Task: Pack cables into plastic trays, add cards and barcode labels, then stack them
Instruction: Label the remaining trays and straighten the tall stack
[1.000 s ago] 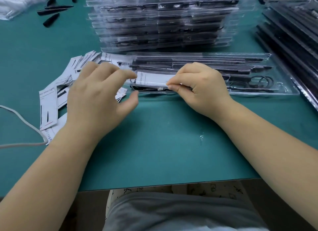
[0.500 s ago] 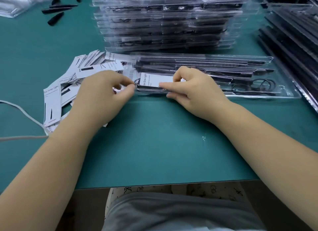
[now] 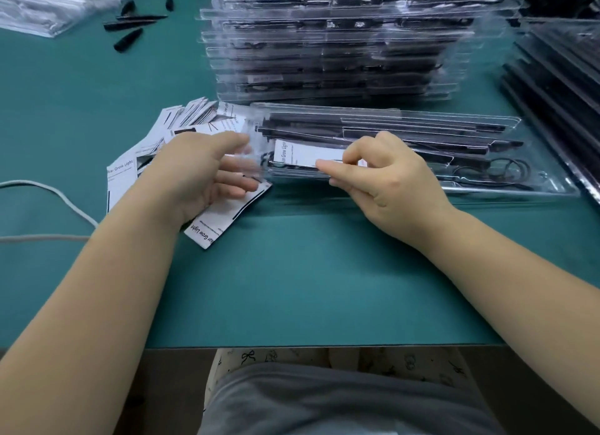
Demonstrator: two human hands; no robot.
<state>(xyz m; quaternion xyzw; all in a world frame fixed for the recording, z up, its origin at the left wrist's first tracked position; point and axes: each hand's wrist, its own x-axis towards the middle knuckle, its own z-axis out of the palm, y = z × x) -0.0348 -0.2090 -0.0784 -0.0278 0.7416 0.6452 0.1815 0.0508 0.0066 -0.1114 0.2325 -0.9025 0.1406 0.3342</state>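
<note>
Tray (image 3: pixel 535 188) lies mid-desk, before the stack (image 3: pixel 341 45). Right hand (image 3: pixel 386 181) pinches the card (image 3: pixel 311 154) at the tray's left end. Left hand (image 3: pixel 207 171), blurred, seems open and touching the tray end. I note risk: card creasing or riding over the cable (image 3: pixel 506 171), blocking flat stacking.

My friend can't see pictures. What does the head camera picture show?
A person's right hand pinches a white card in a clear plastic tray of black cables, while the left hand rests open on loose cards. Filled trays are stacked behind on the green table.
</note>
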